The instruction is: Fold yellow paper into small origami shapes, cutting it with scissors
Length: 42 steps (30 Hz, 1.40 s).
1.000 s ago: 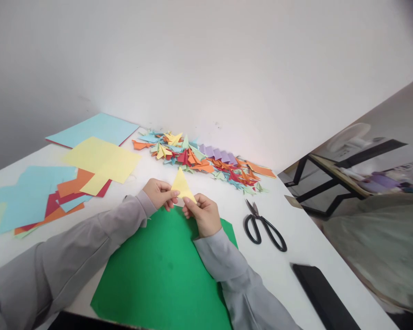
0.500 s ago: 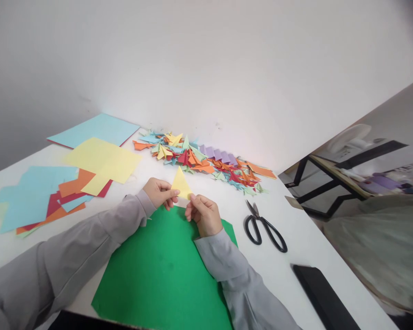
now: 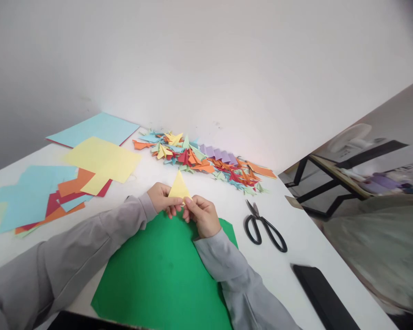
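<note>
A small piece of yellow paper, folded to a point at the top, is held upright between my two hands. My left hand pinches its lower left side, thumb in front. At the lower right corner, my right hand grips it between thumb and fingers. The two thumbs almost meet at the paper's bottom edge, and the fingers behind are partly hidden. Beneath my hands lies a green sheet on the white table.
Many small folded paper planes lie heaped along the wall. Coloured sheets and cut pieces spread at left. Black-handled scissors, blades partly open, rest right of my right hand, with a black flat object nearer me.
My left hand has shifted right and slightly down along the paper's bottom, bringing the thumbs closer together. The yellow paper sits slightly lower.
</note>
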Motion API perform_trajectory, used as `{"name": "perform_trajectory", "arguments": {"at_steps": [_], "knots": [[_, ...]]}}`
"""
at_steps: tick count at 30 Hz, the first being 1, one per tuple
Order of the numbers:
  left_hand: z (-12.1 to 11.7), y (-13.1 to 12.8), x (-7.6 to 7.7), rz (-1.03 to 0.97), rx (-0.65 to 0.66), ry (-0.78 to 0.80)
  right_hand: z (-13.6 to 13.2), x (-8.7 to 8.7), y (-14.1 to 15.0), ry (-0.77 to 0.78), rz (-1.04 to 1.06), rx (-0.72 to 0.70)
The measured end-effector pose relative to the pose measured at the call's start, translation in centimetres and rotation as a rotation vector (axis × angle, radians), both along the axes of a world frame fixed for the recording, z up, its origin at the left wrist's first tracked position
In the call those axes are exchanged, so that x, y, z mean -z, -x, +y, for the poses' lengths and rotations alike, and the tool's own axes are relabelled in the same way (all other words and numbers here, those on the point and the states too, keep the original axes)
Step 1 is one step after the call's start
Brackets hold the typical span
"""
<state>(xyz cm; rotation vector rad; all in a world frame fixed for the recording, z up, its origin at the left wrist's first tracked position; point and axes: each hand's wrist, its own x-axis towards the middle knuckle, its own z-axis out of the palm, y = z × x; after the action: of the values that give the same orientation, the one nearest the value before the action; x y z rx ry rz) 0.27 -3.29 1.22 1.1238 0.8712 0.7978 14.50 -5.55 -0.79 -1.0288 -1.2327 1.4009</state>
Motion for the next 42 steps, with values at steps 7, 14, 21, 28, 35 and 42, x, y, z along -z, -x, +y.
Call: {"name": "perform_trajectory", "arguments": {"at_steps": [7, 14, 21, 28, 35, 42], "knots": [[-0.37, -0.17, -0.27, 0.096, -0.054, -0.088, -0.05, 0.10, 0.10, -0.028, -0.014, -0.066], [-0.03, -0.10, -0.28, 0.162, -0.091, -0.039, 0.15, 0.51, -0.12, -0.005, -0.019, -0.031], [0.48, 0.23, 0.18, 0.136, -0.097, -0.005, 0.08, 0.33, 0.01, 0.035, 0.006, -0.080], [0.29, -0.11, 0.09, 0.063, -0.012, 0.125, 0.31, 0.34, -0.18, 0.021, 0.020, -0.071], [0.32, -0.28, 0.42, -0.013, 0.009, 0.166, 0.35, 0.14, -0.18, 0.060, 0.026, 0.040], [0.11, -0.20, 0.16, 0.045, -0.044, 0.011, 0.36, 0.25, -0.46, 0.005, -0.045, -0.030]]}}
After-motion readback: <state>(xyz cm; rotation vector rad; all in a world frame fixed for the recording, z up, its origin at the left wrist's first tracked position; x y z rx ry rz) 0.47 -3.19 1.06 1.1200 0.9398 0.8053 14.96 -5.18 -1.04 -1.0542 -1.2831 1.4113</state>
